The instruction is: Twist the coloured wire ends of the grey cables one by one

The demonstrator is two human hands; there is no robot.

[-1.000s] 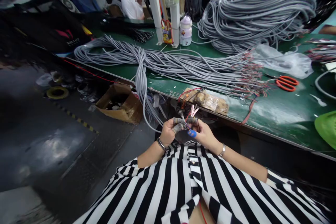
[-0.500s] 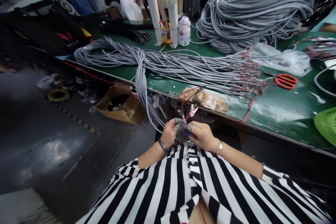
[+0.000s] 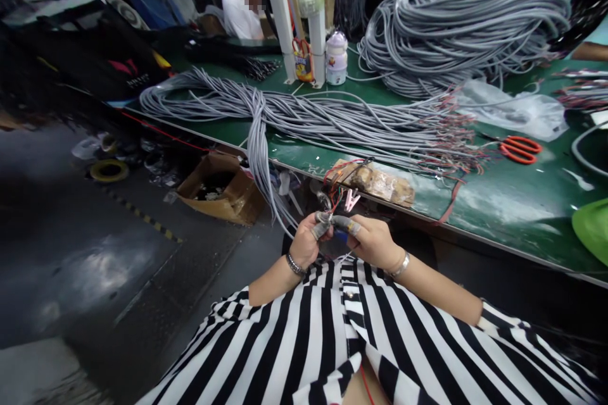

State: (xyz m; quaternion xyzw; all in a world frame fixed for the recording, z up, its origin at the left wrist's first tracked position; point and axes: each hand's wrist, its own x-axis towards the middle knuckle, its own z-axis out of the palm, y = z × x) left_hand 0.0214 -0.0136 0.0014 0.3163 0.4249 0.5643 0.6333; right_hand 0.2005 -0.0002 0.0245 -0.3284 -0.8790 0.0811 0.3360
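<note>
My left hand [image 3: 308,237], with grey covers on its fingertips, pinches the thin coloured wires [image 3: 335,202] at the end of a grey cable. Meeting it from the other side, my right hand [image 3: 368,237] has thumb and forefinger closed on the same wires, its covered forefinger reaching towards the left fingertips. The exact grip point is too small to make out. A pink clip [image 3: 352,200] sits just beyond my fingers at the table's edge. Grey cables [image 3: 260,152] hang over the edge and run down towards my left hand.
A long bundle of grey cables [image 3: 332,117] with stripped ends lies across the green table [image 3: 503,202]. Red-handled scissors [image 3: 520,149], a taped block [image 3: 380,185] and a plastic bag [image 3: 517,111] lie nearby. A large cable coil [image 3: 465,19] stands behind. Across the table sits a person [image 3: 241,9].
My right hand has shifted slightly right, and its forefinger now points straighter at the left fingertips. More of the coloured wires shows above my fingers. The view has moved slightly.
</note>
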